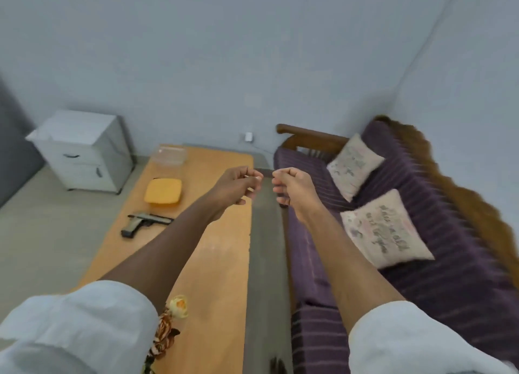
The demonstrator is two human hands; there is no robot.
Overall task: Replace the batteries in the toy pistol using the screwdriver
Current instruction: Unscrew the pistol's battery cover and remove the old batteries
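Toy pistol (146, 224) lies flat on desk (219, 261), long axis left-right, barrel pointing right. Left hand (241, 184) and right hand (289, 186) raised, fingers curled shut, holding nothing visible.

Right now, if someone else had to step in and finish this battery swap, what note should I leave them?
Left hand: raised, fingers curled, nothing clearly in its grip.
Right hand: raised, loosely fisted, seemingly holding nothing.
Toy pistol: lying flat on the wooden table, untouched, just in front of the yellow lid.
Clear container: at the table's far end.
Screwdriver and batteries: not visible.
Done: nothing that shows.
Left: find the screwdriver, open the pistol, swap batteries, close it.
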